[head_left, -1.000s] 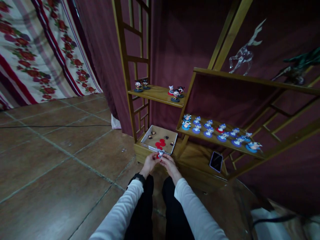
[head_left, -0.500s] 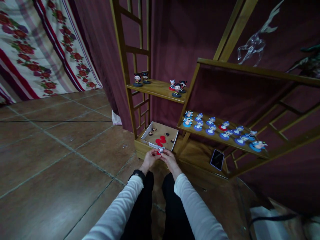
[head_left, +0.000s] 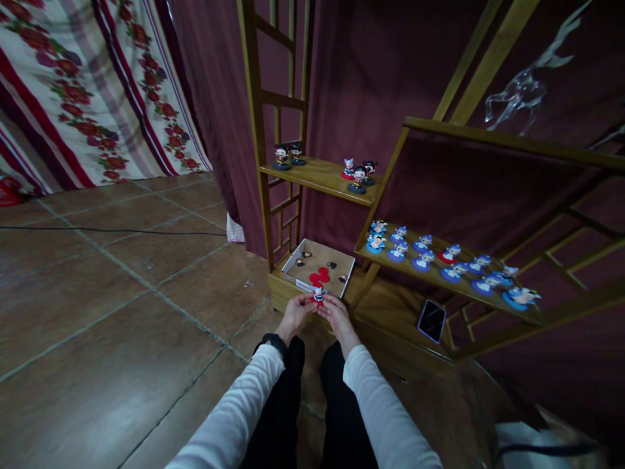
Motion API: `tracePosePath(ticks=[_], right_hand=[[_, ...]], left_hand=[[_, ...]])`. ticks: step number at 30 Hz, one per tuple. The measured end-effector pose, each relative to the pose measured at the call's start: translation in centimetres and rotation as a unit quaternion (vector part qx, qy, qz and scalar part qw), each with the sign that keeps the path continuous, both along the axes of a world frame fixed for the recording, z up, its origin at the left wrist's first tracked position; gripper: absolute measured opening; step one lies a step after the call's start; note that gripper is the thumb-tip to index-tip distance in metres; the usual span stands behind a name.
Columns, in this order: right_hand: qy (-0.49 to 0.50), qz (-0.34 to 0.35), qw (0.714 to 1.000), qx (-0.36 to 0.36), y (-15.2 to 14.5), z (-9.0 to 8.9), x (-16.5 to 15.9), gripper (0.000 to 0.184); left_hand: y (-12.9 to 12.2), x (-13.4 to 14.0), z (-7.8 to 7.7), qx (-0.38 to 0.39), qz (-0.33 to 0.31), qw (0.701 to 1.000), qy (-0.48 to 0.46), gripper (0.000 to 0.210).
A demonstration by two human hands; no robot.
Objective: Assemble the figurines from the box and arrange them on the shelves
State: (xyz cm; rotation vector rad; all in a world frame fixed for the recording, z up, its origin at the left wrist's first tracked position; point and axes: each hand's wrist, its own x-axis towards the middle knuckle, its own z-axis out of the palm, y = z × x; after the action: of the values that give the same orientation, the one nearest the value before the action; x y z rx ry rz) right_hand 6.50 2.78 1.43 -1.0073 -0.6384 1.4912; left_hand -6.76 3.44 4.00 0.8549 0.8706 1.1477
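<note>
Between my left hand [head_left: 296,312] and my right hand [head_left: 338,316] is a small white cat-like figurine [head_left: 318,294] on a red round base. The fingers of both hands grip it from either side, just in front of a shallow cardboard box [head_left: 328,249]. Inside the box lie several red discs [head_left: 319,275] and several small dark figurine parts [head_left: 332,265]. A similar white figurine [head_left: 348,167] on a red base stands on the upper left shelf, beside dark-haired figurines [head_left: 358,178].
On the slanting middle shelf [head_left: 508,306], several figurines [head_left: 423,260] on blue, purple and red bases stand in two rows. A phone [head_left: 432,320] lies on the bottom board. Above, a clear glass deer [head_left: 520,94] stands on the top shelf. A black cable [head_left: 122,231] crosses the tiled floor.
The shelf and box have shifted slightly right in view as the camera turned. Both hands still hold the figurine, which now looks more upright, with more of it showing between the fingers.
</note>
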Motion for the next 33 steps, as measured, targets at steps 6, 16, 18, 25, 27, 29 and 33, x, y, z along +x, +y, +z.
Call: tracePosePath(ticks=[6, 16, 18, 25, 27, 29, 33], right_hand=[[0.01, -0.004, 1.0, 0.026, 0.0, 0.1, 0.0, 0.035], [-0.069, -0.024, 0.993, 0.093, 0.2, 0.3, 0.0, 0.031], [-0.079, -0.027, 0.991, 0.108, 0.1, 0.5, -0.1, 0.028], [-0.067, -0.009, 0.991, 0.118, -0.3, 1.1, -0.1, 0.022], [-0.083, -0.017, 0.99, 0.114, -0.5, 1.2, 0.0, 0.021], [-0.103, -0.023, 0.987, 0.118, -0.6, 1.3, 0.1, 0.019], [-0.128, -0.013, 0.982, 0.138, -0.8, 1.5, 0.2, 0.016]], left_hand=[[-0.1, 0.8, -0.2, 0.046, 0.031, 0.998, 0.031, 0.037], [-0.3, 0.6, 0.7, 0.071, 0.041, 0.996, 0.036, 0.025], [-0.5, 0.4, 0.9, 0.077, 0.048, 0.995, 0.04, 0.023], [-0.8, 0.3, 1.2, 0.059, 0.058, 0.996, 0.027, 0.019], [-0.8, 0.4, 1.2, 0.041, 0.074, 0.996, 0.015, 0.023], [-0.8, 0.4, 1.2, 0.014, 0.082, 0.996, 0.003, 0.031], [-0.5, 0.0, 1.0, -0.031, 0.042, 0.999, -0.013, 0.041]])
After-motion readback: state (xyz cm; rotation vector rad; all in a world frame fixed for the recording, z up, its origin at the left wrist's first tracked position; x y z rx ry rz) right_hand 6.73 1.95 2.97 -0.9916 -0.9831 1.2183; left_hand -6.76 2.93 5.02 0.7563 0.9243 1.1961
